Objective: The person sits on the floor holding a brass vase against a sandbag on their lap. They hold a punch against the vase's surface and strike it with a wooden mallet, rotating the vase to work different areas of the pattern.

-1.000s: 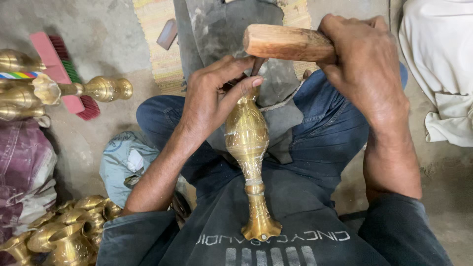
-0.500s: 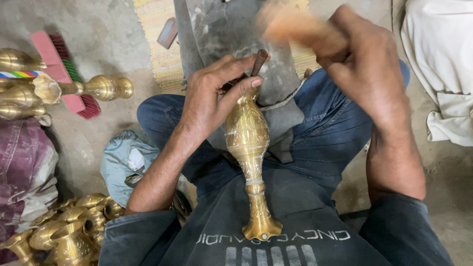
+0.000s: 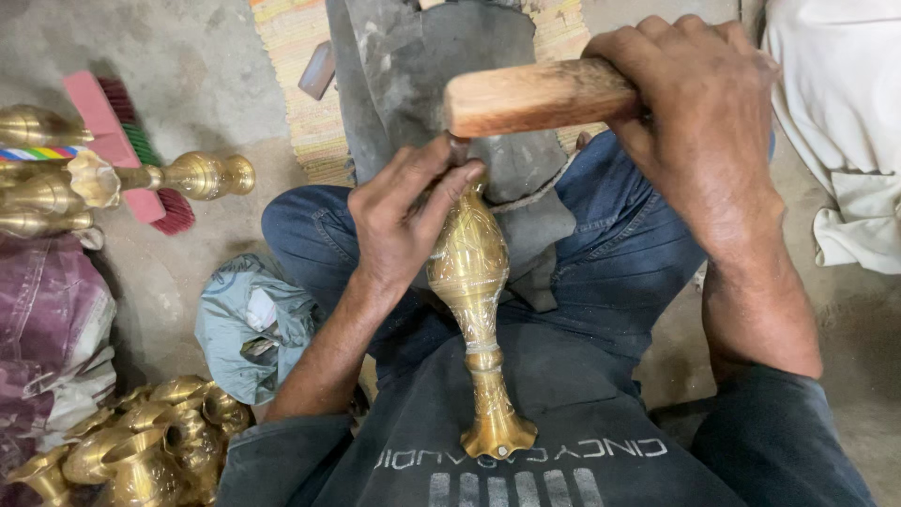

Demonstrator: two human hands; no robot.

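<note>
Brass, engraved and vase-shaped, with a flared foot: a tall golden vessel [image 3: 472, 310] lying lengthwise across the lap, foot nearest, resting against a dark grey shirt [image 3: 526, 441], bulb pointing away over blue jeans [image 3: 619, 253]. Left hand [image 3: 399, 221] laid on the vessel's bulb, fingers curled together and pinching a thin dark metal punch [image 3: 458, 150] upright against the brass surface. Right hand [image 3: 699, 131] clamped in a full fist around a thick pale wooden mallet [image 3: 535, 94], held level just above the punch head, seemingly touching it. Nearer left, by the knee, a heap of golden brass pots [image 3: 141, 446]; beside it a crumpled grey-blue cloth [image 3: 249, 324] and a purplish plastic sack [image 3: 47, 319]. Farther left, more brass pieces [image 3: 188, 176] lying on grey concrete floor [image 3: 188, 56], with a pink-backed brush [image 3: 117, 141] having red and green bristles just behind them. Beyond the knees, a dark grey metal block [image 3: 422, 56] standing on a striped woven mat [image 3: 291, 84]. Far right, a white cloth [image 3: 835, 113] bunched on the floor.
</note>
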